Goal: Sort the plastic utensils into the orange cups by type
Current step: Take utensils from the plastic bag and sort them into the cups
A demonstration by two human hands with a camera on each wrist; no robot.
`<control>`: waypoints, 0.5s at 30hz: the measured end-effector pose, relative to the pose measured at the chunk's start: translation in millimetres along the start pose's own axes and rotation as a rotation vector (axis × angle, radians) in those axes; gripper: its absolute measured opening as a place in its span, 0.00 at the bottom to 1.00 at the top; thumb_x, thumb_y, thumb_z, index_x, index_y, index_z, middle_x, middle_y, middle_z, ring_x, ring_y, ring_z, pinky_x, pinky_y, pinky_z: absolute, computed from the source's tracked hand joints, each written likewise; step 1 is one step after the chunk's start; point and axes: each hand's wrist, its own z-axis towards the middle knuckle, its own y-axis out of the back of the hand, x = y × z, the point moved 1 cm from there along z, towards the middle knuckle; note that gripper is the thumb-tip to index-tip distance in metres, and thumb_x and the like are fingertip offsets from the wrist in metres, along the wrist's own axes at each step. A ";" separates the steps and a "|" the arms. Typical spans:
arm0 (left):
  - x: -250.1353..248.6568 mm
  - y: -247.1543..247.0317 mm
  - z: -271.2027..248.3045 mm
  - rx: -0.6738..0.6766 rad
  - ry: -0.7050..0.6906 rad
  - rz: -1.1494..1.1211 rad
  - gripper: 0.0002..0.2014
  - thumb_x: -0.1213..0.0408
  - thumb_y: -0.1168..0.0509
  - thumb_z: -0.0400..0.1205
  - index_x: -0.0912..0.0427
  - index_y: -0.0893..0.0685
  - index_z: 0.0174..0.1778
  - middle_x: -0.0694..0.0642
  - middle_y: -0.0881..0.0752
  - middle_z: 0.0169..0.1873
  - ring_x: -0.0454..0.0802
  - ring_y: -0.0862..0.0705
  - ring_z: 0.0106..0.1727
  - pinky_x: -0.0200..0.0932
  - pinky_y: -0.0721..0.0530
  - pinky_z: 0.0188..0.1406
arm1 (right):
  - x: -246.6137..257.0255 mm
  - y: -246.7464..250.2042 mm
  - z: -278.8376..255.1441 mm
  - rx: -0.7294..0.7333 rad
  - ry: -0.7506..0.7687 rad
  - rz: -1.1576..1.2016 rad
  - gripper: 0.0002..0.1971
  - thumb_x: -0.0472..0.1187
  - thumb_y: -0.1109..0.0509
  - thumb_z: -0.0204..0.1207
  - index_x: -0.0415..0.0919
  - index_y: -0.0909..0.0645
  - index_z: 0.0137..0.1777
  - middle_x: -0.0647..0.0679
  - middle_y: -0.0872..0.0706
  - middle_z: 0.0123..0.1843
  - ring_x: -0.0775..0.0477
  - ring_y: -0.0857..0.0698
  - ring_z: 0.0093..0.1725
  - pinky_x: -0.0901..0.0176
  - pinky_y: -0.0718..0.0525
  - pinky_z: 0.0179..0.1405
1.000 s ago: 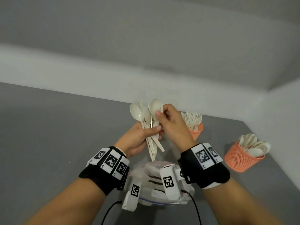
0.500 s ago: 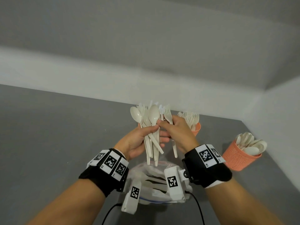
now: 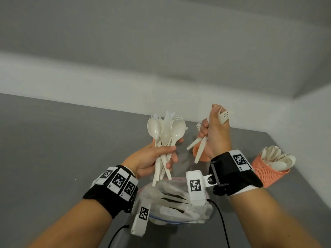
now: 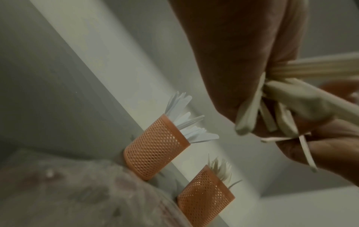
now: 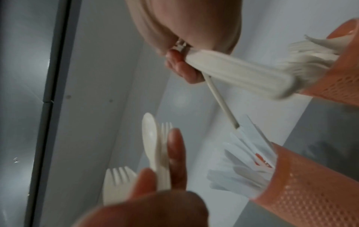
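Note:
My left hand (image 3: 168,155) grips a mixed bundle of cream plastic utensils (image 3: 165,133), spoon bowls and fork tines up, handles hanging below my palm. To its right, apart from it, my right hand (image 3: 214,126) is raised and holds a few forks (image 3: 201,149), one with its tines (image 3: 226,115) past my thumb. An orange mesh cup with forks (image 4: 204,198) stands on the table, mostly hidden behind my right hand in the head view. Another cup holds white knives (image 4: 155,147). A third, full of spoons (image 3: 268,171), stands far right.
A clear plastic bag (image 3: 176,201) with more utensils lies on the grey table (image 3: 62,149) just below my wrists. A white wall runs behind the cups, and a side wall closes in beside the spoon cup. The left of the table is bare grey.
My right hand has drawn forks out of the bundle and moved up and to the right, away from my left hand. The left hand still holds the rest.

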 end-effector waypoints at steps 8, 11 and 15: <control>-0.1 -5.7 3.4 0.154 0.024 0.038 0.19 0.58 0.27 0.73 0.61 0.20 0.57 0.56 0.16 0.28 0.44 0.24 0.17 0.38 0.20 0.21 | -14.9 -1.4 -21.7 0.498 -0.491 -0.106 0.20 0.37 0.39 0.79 0.37 0.30 0.24 0.50 0.29 0.15 0.54 0.34 0.15 0.67 0.31 0.17; 0.1 -6.8 2.9 0.146 0.030 0.068 0.13 0.63 0.35 0.78 0.62 0.22 0.58 0.53 0.12 0.31 0.43 0.24 0.18 0.37 0.20 0.20 | -18.3 0.6 -14.2 0.476 -0.444 -0.095 0.20 0.49 0.32 0.75 0.39 0.26 0.25 0.50 0.30 0.15 0.48 0.32 0.19 0.57 0.25 0.29; 4.0 -2.4 2.4 0.116 0.083 0.073 0.05 0.67 0.40 0.79 0.65 0.23 0.47 0.54 0.14 0.28 0.43 0.25 0.16 0.37 0.23 0.18 | -23.6 6.0 5.7 0.255 -0.394 0.023 0.26 0.56 0.18 0.58 0.34 0.21 0.42 0.36 0.20 0.30 0.34 0.20 0.38 0.37 0.23 0.63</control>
